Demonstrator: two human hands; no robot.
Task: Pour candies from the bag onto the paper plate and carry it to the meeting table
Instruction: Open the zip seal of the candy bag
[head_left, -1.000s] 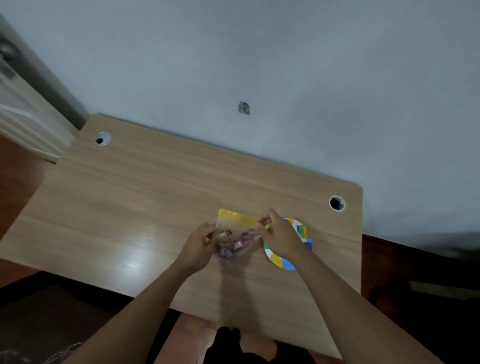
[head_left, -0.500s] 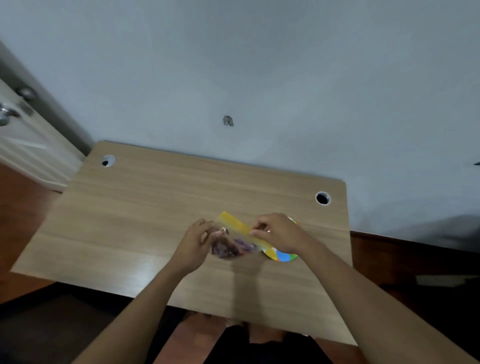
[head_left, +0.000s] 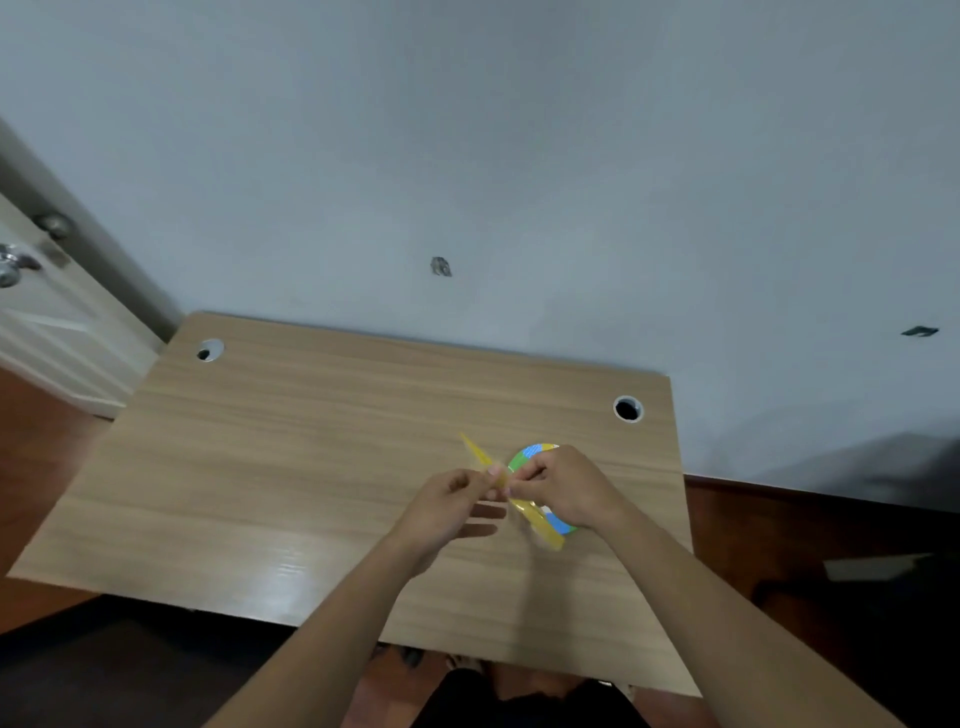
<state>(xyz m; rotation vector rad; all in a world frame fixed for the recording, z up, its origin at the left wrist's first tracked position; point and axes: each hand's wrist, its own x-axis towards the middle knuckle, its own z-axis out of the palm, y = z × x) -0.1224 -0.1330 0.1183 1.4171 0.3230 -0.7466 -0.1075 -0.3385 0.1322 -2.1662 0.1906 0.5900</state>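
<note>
My left hand (head_left: 449, 501) and my right hand (head_left: 563, 486) both pinch the yellow top strip of the candy bag (head_left: 480, 457) above the wooden desk. The bag is blurred, seen edge-on, and runs diagonally from upper left to lower right between the hands. Its candies are hidden behind my hands. The paper plate (head_left: 530, 454), with a rim of green, blue and yellow patches, lies on the desk right under my right hand, mostly covered by it.
The wooden desk (head_left: 291, 457) stands against a pale wall and has a cable hole at the back left (head_left: 209, 349) and one at the back right (head_left: 627, 409). A white door with a metal knob (head_left: 13, 265) is at the far left. The floor is dark reddish.
The hands came closer together and moved right, over the plate. The bag turned edge-on, so its candies no longer show. The camera tilted up a little.
</note>
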